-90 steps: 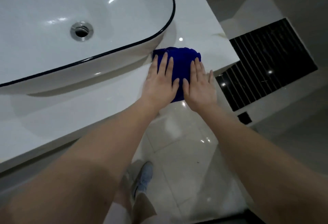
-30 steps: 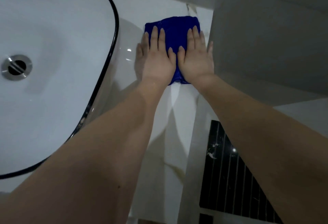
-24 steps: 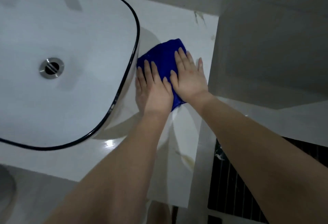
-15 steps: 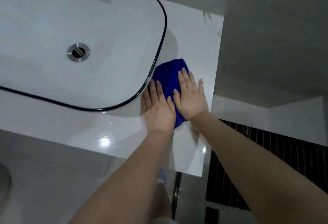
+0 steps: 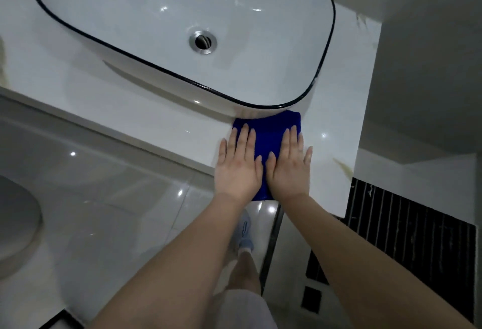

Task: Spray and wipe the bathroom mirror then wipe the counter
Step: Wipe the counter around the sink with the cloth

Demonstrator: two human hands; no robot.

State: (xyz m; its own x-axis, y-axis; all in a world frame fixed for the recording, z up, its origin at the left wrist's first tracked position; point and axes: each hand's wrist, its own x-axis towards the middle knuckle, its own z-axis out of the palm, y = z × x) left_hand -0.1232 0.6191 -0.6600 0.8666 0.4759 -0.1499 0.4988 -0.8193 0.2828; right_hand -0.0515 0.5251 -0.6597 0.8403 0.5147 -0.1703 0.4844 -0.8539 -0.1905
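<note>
While both forearms reach out over the tiled floor [image 5: 109, 198] and a pale shoe [image 5: 246, 232], the left hand [image 5: 238, 169] and right hand [image 5: 288, 167] lie flat side by side, fingers straight, pressing a folded blue cloth [image 5: 268, 133] onto the white surface [image 5: 156, 120] by its front edge. The cloth's far edge touches the base of the sink [image 5: 130, 15]. Wiping the surface looks to be the step in hand. The next move probably calls for steady downward pressure while sliding the cloth left along the strip before the sink, keeping it from bunching or slipping off the edge
</note>
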